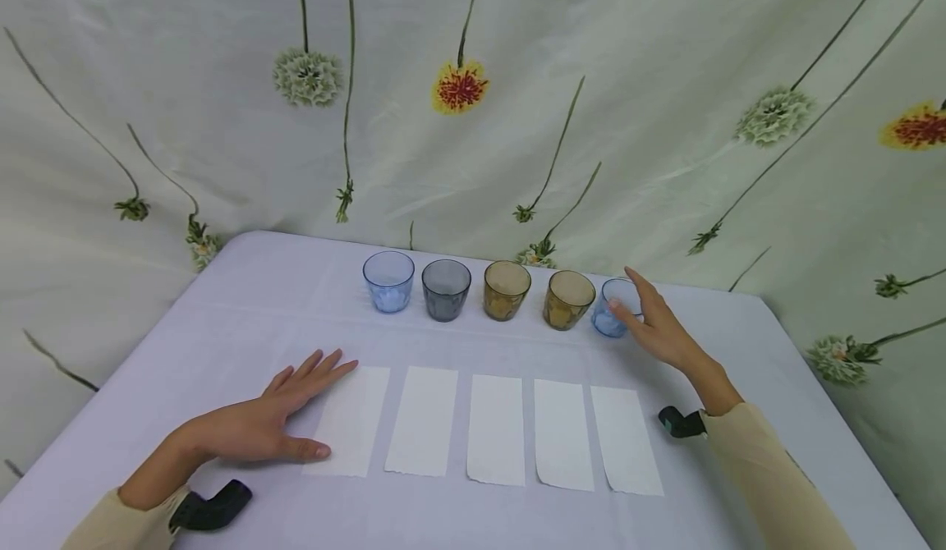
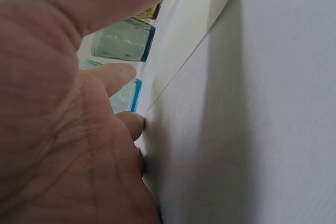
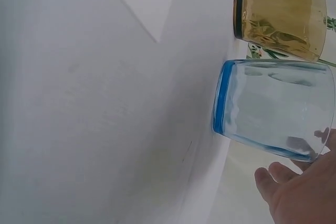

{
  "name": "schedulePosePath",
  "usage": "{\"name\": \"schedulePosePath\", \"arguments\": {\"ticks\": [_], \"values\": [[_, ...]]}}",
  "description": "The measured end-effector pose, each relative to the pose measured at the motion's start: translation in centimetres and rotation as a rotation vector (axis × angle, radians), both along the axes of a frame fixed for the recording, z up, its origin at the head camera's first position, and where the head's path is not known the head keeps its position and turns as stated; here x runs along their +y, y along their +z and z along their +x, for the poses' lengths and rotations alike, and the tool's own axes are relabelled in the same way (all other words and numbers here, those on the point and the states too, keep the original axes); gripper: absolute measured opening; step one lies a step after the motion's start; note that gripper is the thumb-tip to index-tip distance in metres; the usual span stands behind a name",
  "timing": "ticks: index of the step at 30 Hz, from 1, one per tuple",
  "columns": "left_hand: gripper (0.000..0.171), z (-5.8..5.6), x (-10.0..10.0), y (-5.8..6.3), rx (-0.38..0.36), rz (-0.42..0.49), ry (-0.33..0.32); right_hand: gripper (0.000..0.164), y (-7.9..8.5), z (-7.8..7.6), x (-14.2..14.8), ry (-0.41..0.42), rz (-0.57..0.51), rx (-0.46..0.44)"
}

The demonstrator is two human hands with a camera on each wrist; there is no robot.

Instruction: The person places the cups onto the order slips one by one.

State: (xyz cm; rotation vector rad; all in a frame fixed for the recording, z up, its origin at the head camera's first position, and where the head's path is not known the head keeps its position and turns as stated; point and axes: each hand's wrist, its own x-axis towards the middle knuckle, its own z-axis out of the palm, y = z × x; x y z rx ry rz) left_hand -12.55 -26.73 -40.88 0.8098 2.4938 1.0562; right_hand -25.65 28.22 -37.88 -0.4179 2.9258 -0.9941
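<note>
My left hand [image 1: 262, 423] lies with fingers spread at the leftmost white paper strip [image 1: 353, 427], its thumb over the strip's left edge. In the left wrist view the palm [image 2: 79, 145] fills the left side, fingertips down at the white cloth. My right hand [image 1: 661, 328] is at the right-hand blue glass [image 1: 608, 320], the last in a row. Its thumb overlaps the glass's near side, while the forefinger extends straight past the rim. The right wrist view has the fingers [image 3: 283, 174] beside the upright blue glass [image 3: 278, 108], extended rather than curled round it.
Left of that glass stand two amber glasses [image 1: 569, 300] [image 1: 507, 291], a grey glass [image 1: 447, 291] and another blue glass [image 1: 388, 283]. Several paper strips [image 1: 495, 431] lie in a row nearer me. A flowered curtain [image 1: 414, 164] hangs behind the table [image 1: 222, 328].
</note>
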Motion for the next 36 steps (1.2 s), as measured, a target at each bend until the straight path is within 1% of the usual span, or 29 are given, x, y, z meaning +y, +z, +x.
{"name": "schedulePosePath", "arguments": {"ticks": [6,10,18,25,32,36], "values": [[0.094,0.0,-0.1,-0.1,-0.011,0.006,-0.001,0.089,-0.2,-0.1,0.0,0.0,-0.033,-0.02],[0.094,-0.1,0.0,-0.1,-0.014,0.004,-0.001,0.087,-0.5,-0.1,0.0,0.003,-0.043,-0.018],[0.092,0.0,0.2,-0.1,-0.068,0.003,-0.012,0.078,-0.9,-0.2,0.0,0.012,-0.066,-0.017],[0.09,0.1,0.1,-0.1,-0.067,0.003,-0.014,0.076,-1.0,-0.3,-0.2,0.006,-0.077,-0.013],[0.09,0.1,0.0,0.0,-0.041,-0.022,-0.022,0.075,-1.0,-0.2,-0.2,0.001,-0.089,-0.009],[0.089,0.1,0.0,-0.1,-0.04,-0.02,-0.026,0.075,-0.9,-0.1,-0.2,-0.007,-0.084,-0.011]]}}
